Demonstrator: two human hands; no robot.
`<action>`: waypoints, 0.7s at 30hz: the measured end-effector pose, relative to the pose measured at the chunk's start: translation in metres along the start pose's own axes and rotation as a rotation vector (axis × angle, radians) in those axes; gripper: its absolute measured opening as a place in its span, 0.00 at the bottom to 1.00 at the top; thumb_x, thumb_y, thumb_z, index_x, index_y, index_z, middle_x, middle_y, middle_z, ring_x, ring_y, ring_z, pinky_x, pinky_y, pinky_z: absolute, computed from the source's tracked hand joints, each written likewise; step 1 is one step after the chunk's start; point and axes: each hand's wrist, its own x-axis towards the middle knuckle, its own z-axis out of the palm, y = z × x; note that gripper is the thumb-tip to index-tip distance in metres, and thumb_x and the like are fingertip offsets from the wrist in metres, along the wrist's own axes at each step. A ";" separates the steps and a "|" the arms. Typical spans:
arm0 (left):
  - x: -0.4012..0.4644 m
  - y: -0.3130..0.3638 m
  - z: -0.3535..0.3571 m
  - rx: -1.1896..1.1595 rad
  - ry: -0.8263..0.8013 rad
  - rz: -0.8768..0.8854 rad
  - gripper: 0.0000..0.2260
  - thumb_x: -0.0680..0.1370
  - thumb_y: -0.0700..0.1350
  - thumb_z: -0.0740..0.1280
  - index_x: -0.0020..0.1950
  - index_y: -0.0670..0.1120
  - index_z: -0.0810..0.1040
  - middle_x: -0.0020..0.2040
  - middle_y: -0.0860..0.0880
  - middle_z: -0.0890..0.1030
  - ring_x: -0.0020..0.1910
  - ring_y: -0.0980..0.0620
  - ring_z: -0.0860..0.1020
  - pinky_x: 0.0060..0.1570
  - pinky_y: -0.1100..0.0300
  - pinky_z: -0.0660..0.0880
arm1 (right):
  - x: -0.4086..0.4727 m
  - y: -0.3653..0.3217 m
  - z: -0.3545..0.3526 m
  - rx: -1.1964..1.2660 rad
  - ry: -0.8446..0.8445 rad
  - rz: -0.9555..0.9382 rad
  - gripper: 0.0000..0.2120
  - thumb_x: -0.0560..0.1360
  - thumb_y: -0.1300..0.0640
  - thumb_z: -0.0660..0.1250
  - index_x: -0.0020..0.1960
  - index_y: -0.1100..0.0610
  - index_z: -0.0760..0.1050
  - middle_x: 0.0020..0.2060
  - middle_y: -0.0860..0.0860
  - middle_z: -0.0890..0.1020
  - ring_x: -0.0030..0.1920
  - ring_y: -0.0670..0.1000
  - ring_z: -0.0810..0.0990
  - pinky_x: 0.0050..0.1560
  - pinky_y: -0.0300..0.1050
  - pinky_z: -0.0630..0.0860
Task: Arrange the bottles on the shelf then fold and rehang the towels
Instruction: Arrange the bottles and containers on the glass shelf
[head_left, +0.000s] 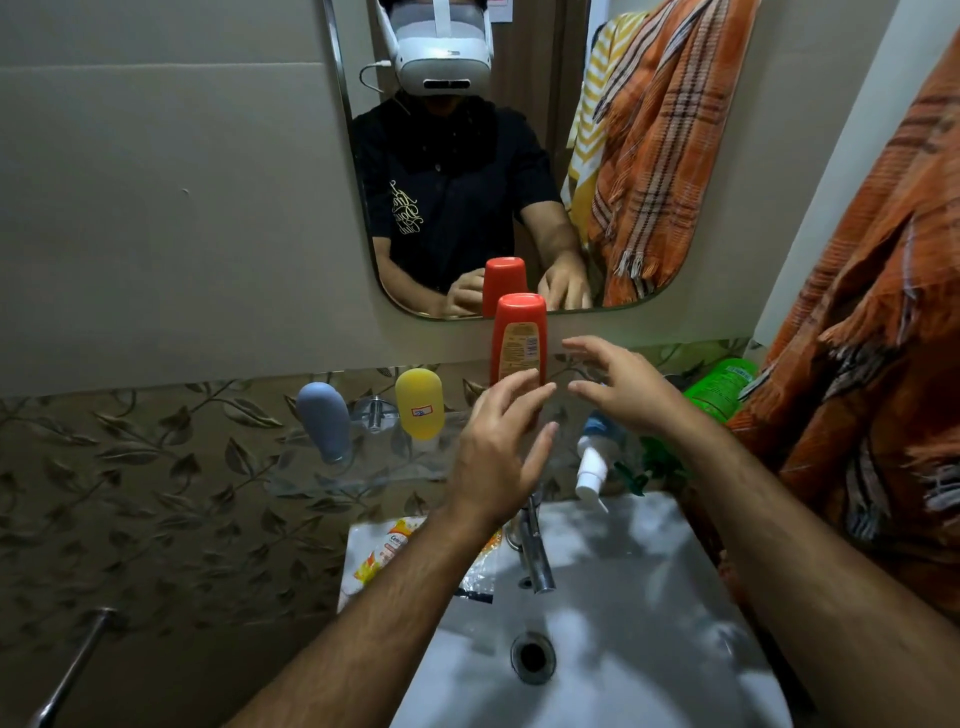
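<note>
Red bottle (518, 338) stands upright, long axis vertical; our left grip (493, 457) and right grip (623, 389) are spread open, holding nothing.

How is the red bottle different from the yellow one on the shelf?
The red bottle is taller and slimmer; the yellow bottle is shorter and rounder. The red one has a big printed label, the yellow one only a small white sticker. Hands hover by the red one; nobody is near the yellow. Both stand upright on the glass shelf.

shelf (363, 467): two bottles (418, 402) left | tall bottle (518, 338) centre (upright) | sink (623, 597) below
</note>
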 end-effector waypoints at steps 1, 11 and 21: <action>0.001 0.001 0.001 0.010 0.001 0.015 0.16 0.76 0.44 0.69 0.64 0.44 0.78 0.62 0.46 0.77 0.63 0.52 0.73 0.63 0.61 0.71 | -0.003 0.000 -0.003 -0.050 -0.013 -0.015 0.27 0.76 0.58 0.69 0.74 0.51 0.67 0.70 0.51 0.74 0.70 0.51 0.72 0.69 0.46 0.68; 0.006 -0.005 0.022 0.114 -0.464 -0.080 0.25 0.75 0.34 0.66 0.71 0.49 0.72 0.68 0.50 0.74 0.66 0.51 0.72 0.65 0.54 0.71 | -0.018 0.021 -0.018 -0.479 -0.070 -0.022 0.25 0.69 0.68 0.70 0.63 0.50 0.77 0.60 0.50 0.79 0.61 0.54 0.76 0.61 0.52 0.74; 0.012 0.002 0.036 0.236 -0.510 -0.052 0.14 0.78 0.52 0.66 0.63 0.56 0.75 0.47 0.52 0.84 0.45 0.51 0.80 0.43 0.54 0.77 | -0.023 0.029 -0.007 -0.532 -0.227 -0.033 0.31 0.67 0.64 0.73 0.67 0.48 0.74 0.70 0.52 0.71 0.69 0.57 0.71 0.64 0.51 0.71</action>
